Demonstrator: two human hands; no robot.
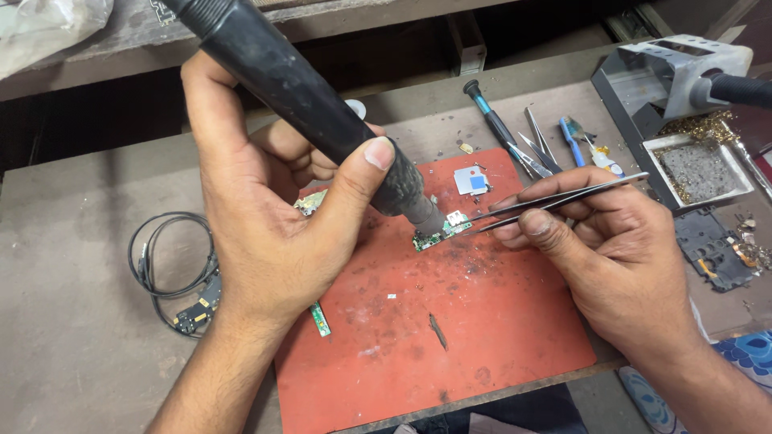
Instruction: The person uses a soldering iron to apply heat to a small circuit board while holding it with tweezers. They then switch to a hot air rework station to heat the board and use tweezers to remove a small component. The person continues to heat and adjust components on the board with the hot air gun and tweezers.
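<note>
Here the left hand [269,217] grips a black hot-air wand [305,100] over a small circuit board [438,233]; the right hand [599,241] pinches tweezers [555,199].

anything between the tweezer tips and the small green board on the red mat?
Nothing. In the head view the tweezers, held by the right hand, end right at the small green board; only bare red mat shows there.

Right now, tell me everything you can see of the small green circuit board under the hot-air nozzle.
The small green circuit board is a narrow strip lying flat and slanted on the red work mat. A silvery metal connector sits at its right end. The black hot-air tool's nozzle, held in the left hand, points down at it, very close. The tweezers in the right hand reach its connector end; actual contact is unclear.
</note>
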